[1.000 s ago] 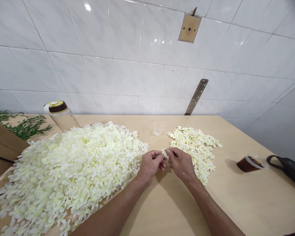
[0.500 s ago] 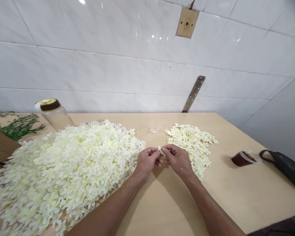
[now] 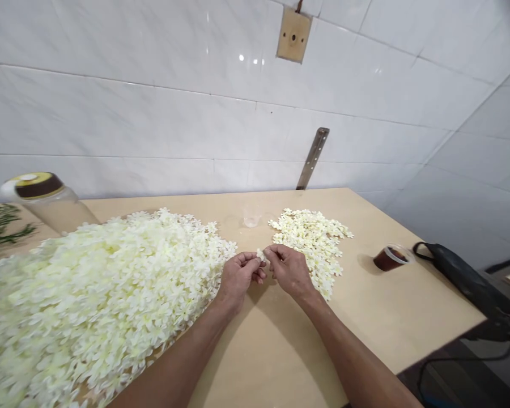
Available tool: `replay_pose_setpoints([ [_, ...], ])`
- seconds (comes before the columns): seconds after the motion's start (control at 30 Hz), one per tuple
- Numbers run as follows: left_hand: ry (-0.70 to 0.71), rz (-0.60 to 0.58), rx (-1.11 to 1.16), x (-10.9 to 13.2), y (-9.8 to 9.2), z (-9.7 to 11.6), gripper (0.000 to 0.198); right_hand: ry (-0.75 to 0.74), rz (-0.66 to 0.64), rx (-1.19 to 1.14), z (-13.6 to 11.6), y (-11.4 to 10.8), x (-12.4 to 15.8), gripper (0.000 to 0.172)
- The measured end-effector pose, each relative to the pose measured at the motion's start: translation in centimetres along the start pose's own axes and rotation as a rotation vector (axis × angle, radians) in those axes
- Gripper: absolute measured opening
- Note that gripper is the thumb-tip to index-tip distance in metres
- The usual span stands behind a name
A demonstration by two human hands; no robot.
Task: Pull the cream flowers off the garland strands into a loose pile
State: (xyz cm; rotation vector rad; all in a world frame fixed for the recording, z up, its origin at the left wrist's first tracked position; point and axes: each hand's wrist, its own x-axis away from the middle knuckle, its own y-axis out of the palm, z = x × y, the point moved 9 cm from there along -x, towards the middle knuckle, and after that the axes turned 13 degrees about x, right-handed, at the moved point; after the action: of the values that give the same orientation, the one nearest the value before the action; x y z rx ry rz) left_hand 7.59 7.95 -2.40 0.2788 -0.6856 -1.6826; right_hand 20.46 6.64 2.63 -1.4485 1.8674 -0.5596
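Between my fingertips is a small white artificial flower [image 3: 260, 255], held above the table. My left hand [image 3: 240, 276] pinches it from the left, thumb against the bent fingers. From the right, my right hand [image 3: 289, 268] pinches its edge between thumb and forefinger. A large heap of pale yellow-white artificial flowers [image 3: 123, 289] spreads to the left, close beside my left hand. Just behind and to the right of my right hand lies a smaller, flatter pile of the same flowers [image 3: 310, 235].
A small clear plastic cup [image 3: 251, 217] stands behind my hands. To the right are a cup of dark liquid [image 3: 391, 258] and a black pouch [image 3: 463, 275]. A bottle [image 3: 59, 207] and green stems [image 3: 2, 224] sit far left. The tiled wall [image 3: 161, 124] bounds the table [image 3: 280, 362].
The view has turned to the right, so everything sits further left in it. My hands keep their pinch on the flower, and its petals now show more fully.
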Motion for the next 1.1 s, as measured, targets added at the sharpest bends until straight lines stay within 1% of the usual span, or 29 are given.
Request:
replay_pose_setpoints([
  [0.13, -0.005, 0.008, 0.027, -0.2, -0.3, -0.2, 0.011, 0.109, -0.086, -0.121, 0.9, 0.8, -0.1, 0.034],
  [0.23, -0.010, 0.000, 0.041, -0.3, -0.4, -0.3, 0.012, 0.141, -0.124, -0.197, 0.9, 1.0, -0.2, 0.036],
  [0.37, -0.017, 0.008, 0.051, -0.4, -0.5, -0.5, 0.013, 0.164, -0.149, -0.241, 0.8, 1.1, -0.2, 0.038],
  [0.5, -0.026, 0.015, 0.062, -0.3, -0.5, -0.4, 0.014, 0.169, -0.155, -0.272, 1.0, 1.3, -0.2, 0.039],
  [0.6, -0.034, 0.014, 0.096, -0.3, -0.4, -0.4, 0.018, 0.157, -0.142, -0.257, 1.1, 1.4, -0.2, 0.038],
  [0.8, -0.003, 0.026, 0.040, -0.4, -0.6, -0.3, 0.023, 0.073, -0.074, -0.164, 0.7, 1.1, -0.3, 0.037],
  [0.97, -0.003, 0.011, 0.051, -0.4, -0.4, -0.3, 0.024, 0.117, -0.088, -0.193, 1.1, 1.1, -0.3, 0.039],
  [1.1, 0.002, 0.017, 0.035, -0.3, -0.4, -0.1, 0.023, 0.119, -0.106, -0.221, 0.8, 1.1, -0.2, 0.039],
])
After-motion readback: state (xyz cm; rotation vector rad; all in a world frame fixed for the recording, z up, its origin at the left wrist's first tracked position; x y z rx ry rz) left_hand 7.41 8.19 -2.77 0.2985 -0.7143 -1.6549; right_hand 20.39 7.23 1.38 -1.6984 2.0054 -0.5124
